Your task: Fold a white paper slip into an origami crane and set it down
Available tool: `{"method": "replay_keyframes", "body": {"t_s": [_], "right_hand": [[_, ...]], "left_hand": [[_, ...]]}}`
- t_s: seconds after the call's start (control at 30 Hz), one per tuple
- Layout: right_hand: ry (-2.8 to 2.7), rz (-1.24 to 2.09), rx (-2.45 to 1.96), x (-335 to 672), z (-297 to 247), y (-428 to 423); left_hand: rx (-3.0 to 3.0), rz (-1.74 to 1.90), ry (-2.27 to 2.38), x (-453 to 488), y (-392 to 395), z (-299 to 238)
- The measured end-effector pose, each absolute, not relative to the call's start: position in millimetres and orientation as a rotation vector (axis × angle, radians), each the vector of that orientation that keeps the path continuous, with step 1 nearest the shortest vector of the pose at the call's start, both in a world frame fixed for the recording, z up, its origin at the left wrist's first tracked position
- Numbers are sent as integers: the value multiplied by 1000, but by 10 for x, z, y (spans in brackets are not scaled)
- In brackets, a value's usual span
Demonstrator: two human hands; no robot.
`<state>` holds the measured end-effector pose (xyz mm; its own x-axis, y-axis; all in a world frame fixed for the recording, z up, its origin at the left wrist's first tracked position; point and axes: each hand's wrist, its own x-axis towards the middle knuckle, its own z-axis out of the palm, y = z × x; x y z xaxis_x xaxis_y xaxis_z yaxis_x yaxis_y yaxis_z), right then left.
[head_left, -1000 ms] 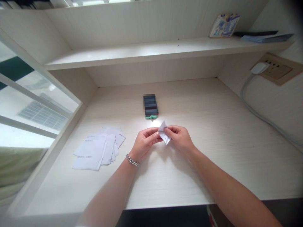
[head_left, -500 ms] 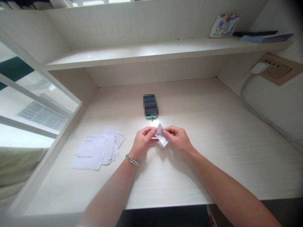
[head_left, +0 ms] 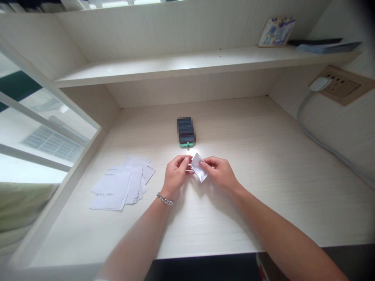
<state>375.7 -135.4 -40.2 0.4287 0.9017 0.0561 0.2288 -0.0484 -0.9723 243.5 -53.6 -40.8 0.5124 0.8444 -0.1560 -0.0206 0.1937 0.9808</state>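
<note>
A small piece of white paper [head_left: 199, 166], folded into a pointed diamond shape, is held just above the desk. My right hand [head_left: 219, 171] pinches its right side, the thumb pressed on the front and the other fingers behind. At the left edge of the paper is my left hand [head_left: 177, 171], its thumb lifted off and its fingers slightly apart. Those fingertips reach the paper's edge or just behind it; whether they touch it I cannot tell. A silver chain bracelet [head_left: 165, 199] circles my left wrist.
Loose white paper sheets [head_left: 117, 187], some with printed lines, overlap left of my hands. Beyond the folded paper lies a pixelated dark phone-like object [head_left: 186, 130] with a green end. A shelf [head_left: 175, 68] spans the back; a cable [head_left: 310, 132] hangs from the wall socket [head_left: 348, 86].
My left thumb has come off the folded paper and drawn back slightly to the left. The paper has shifted a little left in my right hand's pinch.
</note>
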Motion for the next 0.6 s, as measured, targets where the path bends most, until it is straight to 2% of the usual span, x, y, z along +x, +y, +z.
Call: {"method": "replay_keyframes", "body": {"t_s": [0.17,0.6], "right_hand": [[-920,798,-1475,3782,-446,-1333],[-1009,652,-1522,3767,-429,-1354]], "left_hand": [[1087,614,702,2434,-530,-400],[1105,577,609,2423,-561,-412]]}}
